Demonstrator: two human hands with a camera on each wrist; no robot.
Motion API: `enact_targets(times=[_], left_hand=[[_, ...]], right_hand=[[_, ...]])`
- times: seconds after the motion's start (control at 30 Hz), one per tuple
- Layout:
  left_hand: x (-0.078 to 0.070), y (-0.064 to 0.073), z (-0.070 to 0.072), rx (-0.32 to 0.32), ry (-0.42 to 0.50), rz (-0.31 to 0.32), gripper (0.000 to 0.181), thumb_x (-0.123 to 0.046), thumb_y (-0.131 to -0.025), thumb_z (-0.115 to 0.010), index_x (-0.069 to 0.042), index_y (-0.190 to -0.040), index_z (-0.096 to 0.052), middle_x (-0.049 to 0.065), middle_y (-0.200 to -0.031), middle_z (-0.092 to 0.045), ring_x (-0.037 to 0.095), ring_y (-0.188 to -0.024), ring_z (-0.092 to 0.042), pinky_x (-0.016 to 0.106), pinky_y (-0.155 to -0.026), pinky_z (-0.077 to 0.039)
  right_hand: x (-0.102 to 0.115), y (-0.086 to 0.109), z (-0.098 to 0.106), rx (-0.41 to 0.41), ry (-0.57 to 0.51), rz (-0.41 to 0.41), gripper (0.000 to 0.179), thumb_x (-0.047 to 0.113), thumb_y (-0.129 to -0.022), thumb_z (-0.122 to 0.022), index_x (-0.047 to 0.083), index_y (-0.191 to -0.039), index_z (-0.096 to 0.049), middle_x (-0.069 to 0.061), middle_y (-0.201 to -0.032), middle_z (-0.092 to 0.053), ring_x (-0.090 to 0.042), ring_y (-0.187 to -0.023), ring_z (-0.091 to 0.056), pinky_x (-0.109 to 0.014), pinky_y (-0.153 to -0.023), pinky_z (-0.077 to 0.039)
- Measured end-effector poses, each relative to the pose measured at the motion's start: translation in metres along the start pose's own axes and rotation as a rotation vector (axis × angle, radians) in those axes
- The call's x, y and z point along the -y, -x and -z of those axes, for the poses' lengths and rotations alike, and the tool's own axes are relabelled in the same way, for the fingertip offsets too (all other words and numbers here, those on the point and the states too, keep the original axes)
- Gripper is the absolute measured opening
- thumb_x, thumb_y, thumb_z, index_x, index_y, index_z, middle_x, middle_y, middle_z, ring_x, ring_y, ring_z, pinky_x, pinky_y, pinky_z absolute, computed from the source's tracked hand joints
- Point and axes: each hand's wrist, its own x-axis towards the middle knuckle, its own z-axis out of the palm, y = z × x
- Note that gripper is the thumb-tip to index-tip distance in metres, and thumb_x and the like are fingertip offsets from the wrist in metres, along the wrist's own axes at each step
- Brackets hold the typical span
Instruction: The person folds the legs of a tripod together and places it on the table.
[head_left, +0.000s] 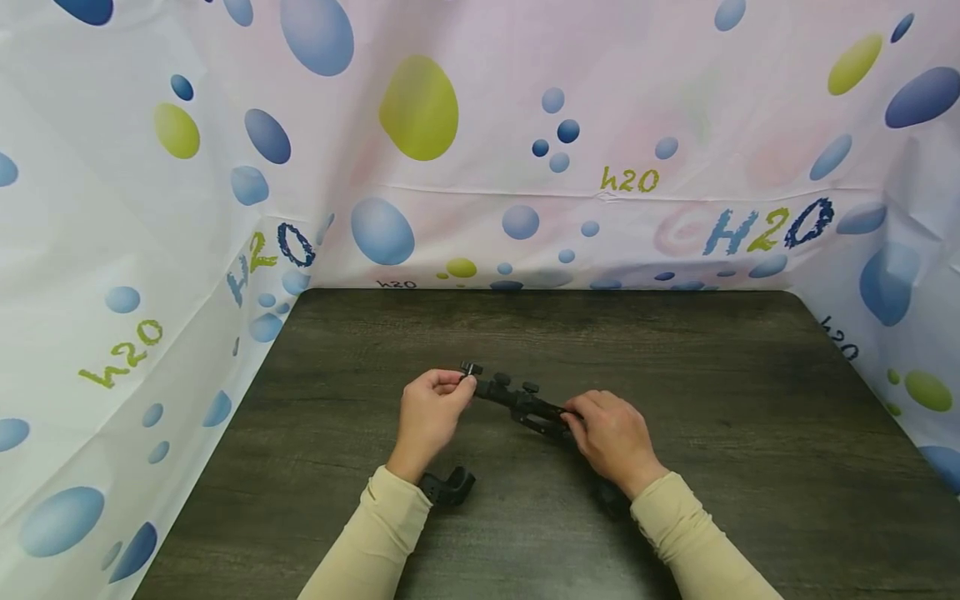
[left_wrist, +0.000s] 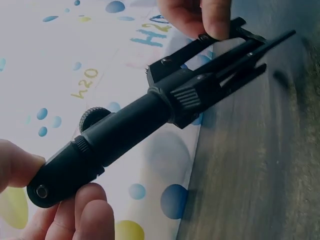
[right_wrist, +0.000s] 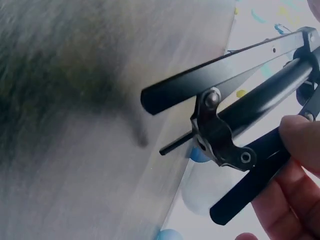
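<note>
A small black tripod (head_left: 501,395) is held above the table between both hands. My left hand (head_left: 433,417) pinches its head end, thumb on one side and fingers on the other, as the left wrist view shows around the hinged head (left_wrist: 55,180). Thumb and fingers of my right hand (head_left: 611,437) grip one of the flat legs (right_wrist: 252,187) at the other end. The legs are partly spread about the centre tube (right_wrist: 272,95), joined to it by a metal bracket (right_wrist: 215,132). Small knobs stand out along the tripod's upper side in the head view.
The dark wood-grain table (head_left: 337,533) lies under both hands. A black curved piece (head_left: 450,486) shows beside the left wrist, and a dark blurred one (head_left: 611,500) below the right wrist. A white sheet (head_left: 480,175) with coloured spots surrounds the table's back and sides.
</note>
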Motion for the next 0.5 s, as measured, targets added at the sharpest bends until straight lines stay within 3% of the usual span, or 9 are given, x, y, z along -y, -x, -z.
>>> enact_targets(times=[0.5], left_hand=[[0.015,0.001,0.006,0.009,-0.105,0.086,0.024,-0.022,-0.093,-0.072,0.0,-0.099,-0.07,0.005,-0.085,-0.072,0.024,-0.078,-0.071,0.031,-0.062,-0.051]], right_hand=[[-0.002,0.001,-0.001,0.038,-0.035,0.014,0.014,0.003,-0.079,-0.081,0.007,-0.087,-0.071,-0.004,-0.082,-0.066,-0.023,-0.075,-0.062,-0.038,-0.062,-0.054]])
